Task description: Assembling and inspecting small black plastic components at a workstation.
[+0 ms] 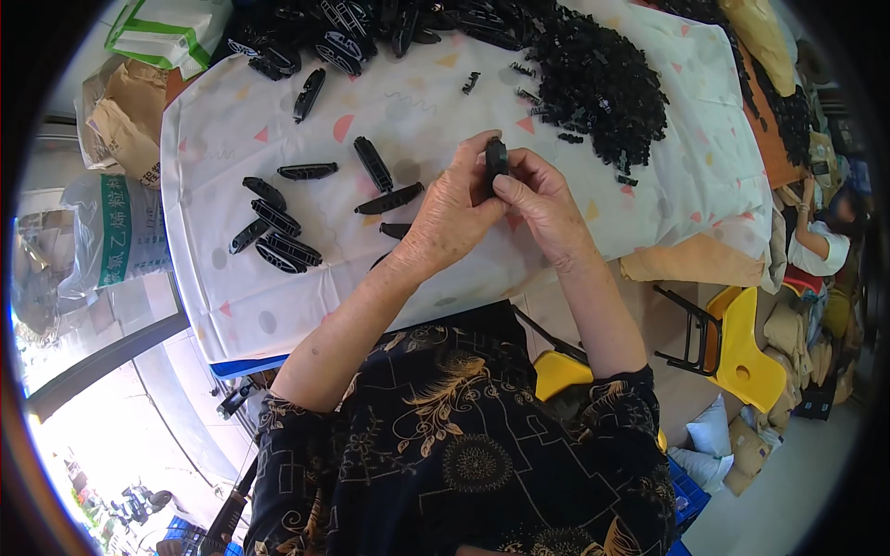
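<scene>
Over the middle of the table, both hands are closed round one black elongated plastic part (497,159), held upright between the fingertips. My left hand (451,206) grips it from the left, and its palm side is turned away. From the right, my right hand (549,206) presses the thumb against the same part. Close by on the cloth lie similar black parts, one (374,164) pointing away and one (389,198) lying slantwise. Others are partly hidden behind my left wrist. Further left sits a loose cluster of such parts (278,217).
A patterned white cloth (352,269) covers the table. At the back right is a heap of small black pieces (603,93); more long black parts (341,51) are piled at the far edge. Bags (120,232) stand left. A yellow chair (746,352) and another person (820,236) are at right.
</scene>
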Available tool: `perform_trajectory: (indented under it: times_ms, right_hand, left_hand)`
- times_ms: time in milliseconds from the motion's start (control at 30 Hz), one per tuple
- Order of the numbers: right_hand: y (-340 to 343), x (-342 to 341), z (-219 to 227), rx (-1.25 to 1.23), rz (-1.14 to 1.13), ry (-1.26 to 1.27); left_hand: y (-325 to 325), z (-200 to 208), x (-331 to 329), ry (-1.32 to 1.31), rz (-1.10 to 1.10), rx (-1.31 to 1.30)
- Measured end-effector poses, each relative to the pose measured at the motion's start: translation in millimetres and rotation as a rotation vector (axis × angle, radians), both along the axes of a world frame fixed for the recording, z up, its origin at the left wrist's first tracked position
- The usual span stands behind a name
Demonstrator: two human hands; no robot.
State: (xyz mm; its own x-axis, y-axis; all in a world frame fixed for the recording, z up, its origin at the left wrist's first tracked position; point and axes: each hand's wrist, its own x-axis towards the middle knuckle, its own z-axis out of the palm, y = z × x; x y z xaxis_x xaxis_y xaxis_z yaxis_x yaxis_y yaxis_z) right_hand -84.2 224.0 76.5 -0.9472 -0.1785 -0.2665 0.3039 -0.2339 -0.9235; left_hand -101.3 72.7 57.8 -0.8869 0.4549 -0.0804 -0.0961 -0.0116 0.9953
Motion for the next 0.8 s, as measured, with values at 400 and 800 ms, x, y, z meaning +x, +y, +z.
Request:
perform_trajectory:
  times_ms: [400,800]
  right_hand:
    - [-4,-32,4,0.061,0.149,-0.067]
    - [-15,-131,-22,1.504,-0.022,0.867]
  left_hand:
    - [-47,24,-18,0.160,-0.119,-0.196]
    - [-131,5,-157,-0.353,0.549,0.301]
